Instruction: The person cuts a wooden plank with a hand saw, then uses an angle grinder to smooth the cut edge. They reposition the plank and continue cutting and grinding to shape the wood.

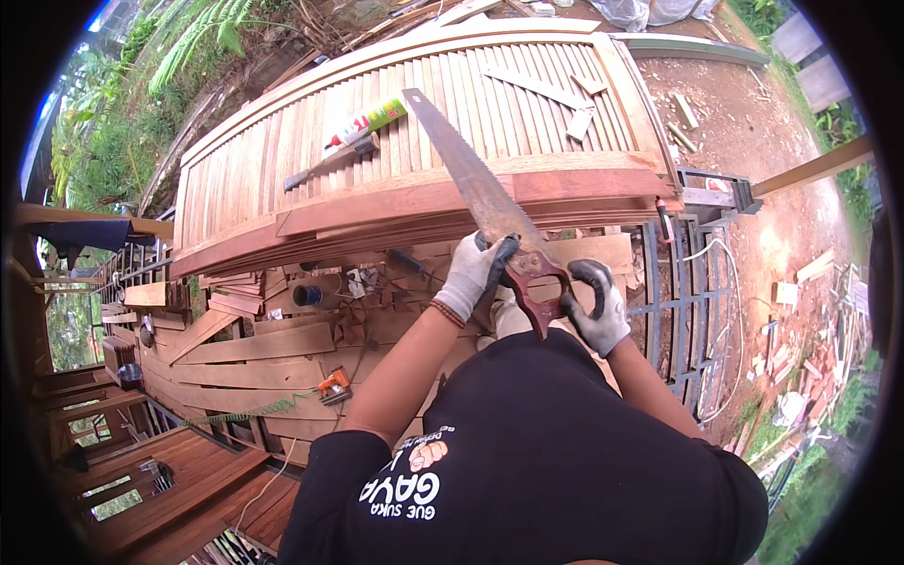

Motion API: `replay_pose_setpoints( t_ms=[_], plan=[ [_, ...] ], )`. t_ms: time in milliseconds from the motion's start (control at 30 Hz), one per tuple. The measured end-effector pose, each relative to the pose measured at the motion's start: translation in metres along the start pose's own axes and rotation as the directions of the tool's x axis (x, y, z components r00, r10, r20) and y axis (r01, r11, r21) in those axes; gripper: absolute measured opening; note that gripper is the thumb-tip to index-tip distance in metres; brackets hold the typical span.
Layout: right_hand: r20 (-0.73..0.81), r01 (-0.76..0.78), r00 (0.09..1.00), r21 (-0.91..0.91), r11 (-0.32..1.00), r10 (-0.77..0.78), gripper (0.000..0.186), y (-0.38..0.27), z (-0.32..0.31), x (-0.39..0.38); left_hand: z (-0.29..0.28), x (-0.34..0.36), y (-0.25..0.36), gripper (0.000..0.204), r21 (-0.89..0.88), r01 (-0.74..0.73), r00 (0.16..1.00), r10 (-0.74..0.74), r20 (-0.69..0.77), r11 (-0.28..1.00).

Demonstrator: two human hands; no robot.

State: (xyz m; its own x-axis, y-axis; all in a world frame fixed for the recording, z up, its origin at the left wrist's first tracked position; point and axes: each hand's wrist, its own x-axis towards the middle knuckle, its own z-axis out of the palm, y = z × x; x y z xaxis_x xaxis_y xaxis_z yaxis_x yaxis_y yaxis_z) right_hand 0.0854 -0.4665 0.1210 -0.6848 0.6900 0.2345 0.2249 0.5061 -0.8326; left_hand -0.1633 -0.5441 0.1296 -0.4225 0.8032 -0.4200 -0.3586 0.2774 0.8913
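your left hand [476,273] gripping the saw [471,181] where blade meets handle, your right hand [601,309] loosely open at the handle's right side, blade slanting far and left over the slatted panel [254,155]

Grey saw blade [461,169] mottled rust-brown, and its handle [539,314] glows red-brown! Gloves [464,278] in whitish grey and black, black shirt [584,443] printed white, lime-green tube [382,115], pale tan stripes across the slatted panel [268,146]!
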Motion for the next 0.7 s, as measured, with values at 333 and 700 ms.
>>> replay_pose_setpoints(
  t_ms=[333, 700],
  plan=[
    [0.183, 0.288, 0.948, -0.136, 0.948, -0.261, 0.043, -0.032, 0.006, -0.019, 0.043, -0.043, 0.005, 0.042, 0.279, -0.196, 0.971, 0.226, -0.082, 0.940],
    [0.216, -0.364, 0.931, 0.487, 0.794, 0.295, 0.030, 0.049, -0.065, -0.012, -0.053, 0.139, -0.037, 0.031, 0.905, 0.231, 0.617, 0.666, -0.419, 0.356]
  ],
)
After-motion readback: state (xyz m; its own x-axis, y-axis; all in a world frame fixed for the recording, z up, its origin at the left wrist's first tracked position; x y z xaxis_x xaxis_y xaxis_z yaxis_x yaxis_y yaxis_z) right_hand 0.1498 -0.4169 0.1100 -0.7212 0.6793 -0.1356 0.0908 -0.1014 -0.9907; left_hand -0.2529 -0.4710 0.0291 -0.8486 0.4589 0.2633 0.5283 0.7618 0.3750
